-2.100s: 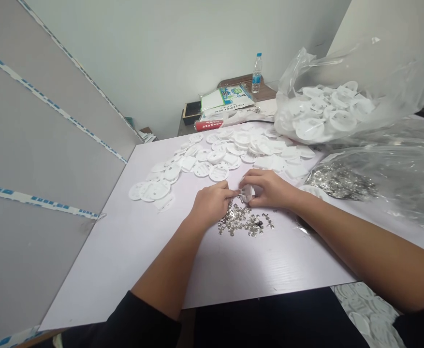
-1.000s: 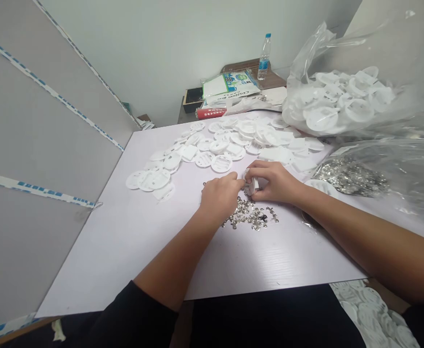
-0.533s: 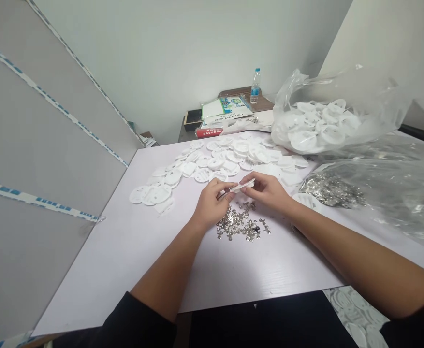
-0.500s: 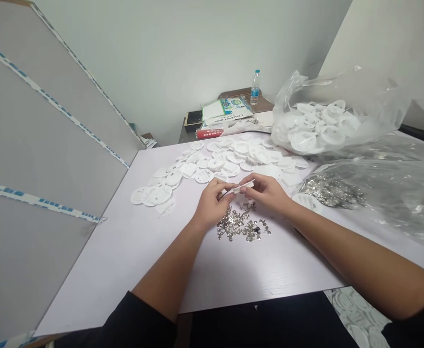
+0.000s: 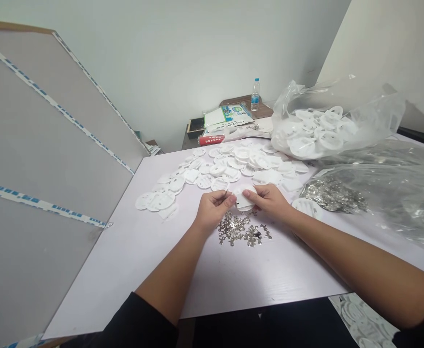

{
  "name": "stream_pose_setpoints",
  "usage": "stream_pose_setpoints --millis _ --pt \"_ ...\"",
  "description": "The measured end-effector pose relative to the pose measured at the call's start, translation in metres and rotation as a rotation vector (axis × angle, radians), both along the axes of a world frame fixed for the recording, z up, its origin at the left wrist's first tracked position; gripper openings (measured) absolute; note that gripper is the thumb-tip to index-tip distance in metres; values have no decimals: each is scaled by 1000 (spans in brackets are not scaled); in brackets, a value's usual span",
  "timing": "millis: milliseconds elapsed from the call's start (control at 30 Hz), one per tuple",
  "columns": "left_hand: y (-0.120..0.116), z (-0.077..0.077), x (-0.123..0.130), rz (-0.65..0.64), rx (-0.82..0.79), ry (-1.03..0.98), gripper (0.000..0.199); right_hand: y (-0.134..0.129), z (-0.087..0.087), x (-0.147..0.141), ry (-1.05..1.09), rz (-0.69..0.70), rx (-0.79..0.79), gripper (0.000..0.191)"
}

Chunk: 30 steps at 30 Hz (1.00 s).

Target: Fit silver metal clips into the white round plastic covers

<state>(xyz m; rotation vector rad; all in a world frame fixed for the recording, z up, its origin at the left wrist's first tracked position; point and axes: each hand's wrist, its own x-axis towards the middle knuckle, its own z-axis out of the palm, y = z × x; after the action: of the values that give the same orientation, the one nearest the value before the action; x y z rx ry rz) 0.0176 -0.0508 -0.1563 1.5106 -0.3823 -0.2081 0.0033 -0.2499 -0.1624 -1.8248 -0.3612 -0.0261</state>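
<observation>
Between my two hands a round white plastic piece point(image 5: 245, 199) is held just above the table, its broad face turned up toward me. My left hand point(image 5: 214, 209) pinches its left side with thumb and fingers. On the opposite side my right hand point(image 5: 271, 200) grips it, thumb lying on top. Whether a small metal part is also in my left fingers is too small to tell. Directly below lies a pile of small shiny metal clips point(image 5: 239, 229). Behind my hands spreads a heap of similar white plastic pieces point(image 5: 219, 169).
A clear bag of white pieces point(image 5: 318, 130) stands at the back right. In front of it lies a clear bag of metal parts point(image 5: 337, 193). A grey partition point(image 5: 52, 164) rises on the left. A water bottle point(image 5: 255, 95) and packets point(image 5: 229, 116) sit at the back.
The white piece, seen nearly edge-on before, has been tilted so its flat face shows. My hands have shifted slightly, both still on it. The whole view has moved a little.
</observation>
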Motion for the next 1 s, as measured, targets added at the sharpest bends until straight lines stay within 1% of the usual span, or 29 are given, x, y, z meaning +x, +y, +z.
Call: stream_pose_setpoints --millis 133,233,333,400,467,567,633,667,733,767,800,900,933,967,1000 --pt "2 -3 0 65 26 -48 37 3 1 -4 -61 -20 -19 54" --pt "2 -4 -1 135 93 -55 34 4 0 -6 -163 -67 -114 52" --pt "2 -3 -1 136 139 -58 36 3 1 -6 -200 -94 -203 53" --pt "1 -2 -1 112 167 -80 38 2 3 -5 -138 -73 -177 55" --pt "1 0 1 118 197 -122 39 1 7 -4 -38 -59 -93 54" --pt "4 1 4 214 264 -196 42 -6 17 -1 133 -121 21 43" --pt "8 0 6 285 320 -235 42 -14 25 3 259 -180 43 34" --pt "9 -1 8 297 343 -249 42 -20 30 6 309 -209 40 29" --pt "12 -4 10 316 382 -292 41 -34 42 16 356 -303 59 22" --pt "13 -6 10 316 402 -315 40 -43 49 23 347 -395 84 20" --pt "13 -7 11 313 419 -337 39 -53 57 31 325 -521 128 15" --pt "12 -8 10 284 457 -380 36 -86 85 60 254 -716 193 16" --pt "12 -7 10 274 468 -387 35 -96 94 70 239 -783 236 17" --pt "11 -7 9 267 478 -392 34 -106 102 78 249 -886 355 17" --pt "11 -6 9 262 488 -394 33 -114 108 86 241 -924 387 17"
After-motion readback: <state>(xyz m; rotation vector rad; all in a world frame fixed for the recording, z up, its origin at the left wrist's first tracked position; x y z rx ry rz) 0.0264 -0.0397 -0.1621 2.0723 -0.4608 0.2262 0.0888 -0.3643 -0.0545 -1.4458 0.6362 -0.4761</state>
